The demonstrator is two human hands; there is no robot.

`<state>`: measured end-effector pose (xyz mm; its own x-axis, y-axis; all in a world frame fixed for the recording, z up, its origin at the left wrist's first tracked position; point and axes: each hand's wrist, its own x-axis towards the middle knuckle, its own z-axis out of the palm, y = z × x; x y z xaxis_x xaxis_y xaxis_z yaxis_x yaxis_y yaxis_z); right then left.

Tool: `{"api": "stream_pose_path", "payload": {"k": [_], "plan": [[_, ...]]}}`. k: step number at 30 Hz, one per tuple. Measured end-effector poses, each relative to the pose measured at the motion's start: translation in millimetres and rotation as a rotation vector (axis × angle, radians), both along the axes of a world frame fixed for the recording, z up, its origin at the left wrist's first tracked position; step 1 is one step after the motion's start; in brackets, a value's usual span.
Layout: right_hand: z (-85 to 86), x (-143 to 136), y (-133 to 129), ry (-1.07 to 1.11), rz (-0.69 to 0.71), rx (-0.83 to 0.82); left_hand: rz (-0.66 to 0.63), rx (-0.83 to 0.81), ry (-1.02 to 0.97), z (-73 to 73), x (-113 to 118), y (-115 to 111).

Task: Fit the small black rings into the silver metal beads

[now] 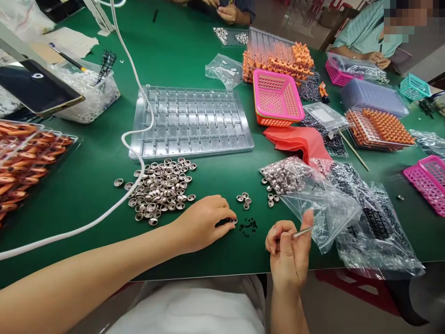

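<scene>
My left hand (205,222) pinches a small silver metal cap (235,221) between thumb and index finger, just above the green table. To its right lies a scatter of tiny black pieces (248,226). My right hand (290,255) is closed around thin metal tweezers (303,232), whose tip points right; part of them is hidden in the fingers. Behind my left wrist spreads a heap of silver caps (162,188). A few more caps (244,199) sit between the hands, and others (283,175) spill from a clear bag.
A clear compartment tray (194,120) lies behind the heap, crossed by a white cable (104,211). Orange parts (28,162) fill trays at left. Pink basket (278,95), red cloth (299,139) and plastic bags (375,232) stand right. Co-workers' hands (227,13) are across the table.
</scene>
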<state>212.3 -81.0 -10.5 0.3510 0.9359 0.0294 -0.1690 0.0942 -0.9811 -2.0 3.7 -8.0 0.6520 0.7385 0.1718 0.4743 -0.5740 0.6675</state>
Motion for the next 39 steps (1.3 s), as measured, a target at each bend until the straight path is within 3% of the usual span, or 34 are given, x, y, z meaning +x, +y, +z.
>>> {"api": "stream_pose_path", "payload": {"k": [6, 10, 16, 18, 21, 27, 34, 39], "plan": [[-1.6, -1.9, -1.3, -0.172, 0.001, 0.047, -0.02, -0.033, -0.018, -3.0, -3.3, -0.6], [7.0, 0.0, 0.1, -0.174, 0.029, 0.003, -0.022, -0.048, 0.018, -1.4, -1.1, -1.1], [13.6, 31.4, 0.3, -0.139, 0.242, 0.03, -0.016, -0.026, 0.015, 0.0, 1.7, -1.8], [9.8, 39.7, -1.6, -0.2, 0.241, 0.003, -0.012, -0.013, 0.003, -0.7, 1.3, -3.1], [5.0, 41.2, -3.3, -0.235, 0.221, -0.02, -0.005, -0.002, -0.006, -1.6, 0.7, -5.2], [4.2, 37.5, -6.4, -0.141, 0.399, 0.034, 0.008, -0.008, -0.031, -0.3, -0.7, -5.4], [-0.8, 39.6, -7.8, -0.253, 0.298, -0.031, 0.0, -0.025, -0.018, 1.3, -1.3, -4.3], [6.1, 28.5, -4.8, -0.189, 0.281, -0.03, -0.003, -0.016, -0.001, 1.0, -0.4, -5.3]]}}
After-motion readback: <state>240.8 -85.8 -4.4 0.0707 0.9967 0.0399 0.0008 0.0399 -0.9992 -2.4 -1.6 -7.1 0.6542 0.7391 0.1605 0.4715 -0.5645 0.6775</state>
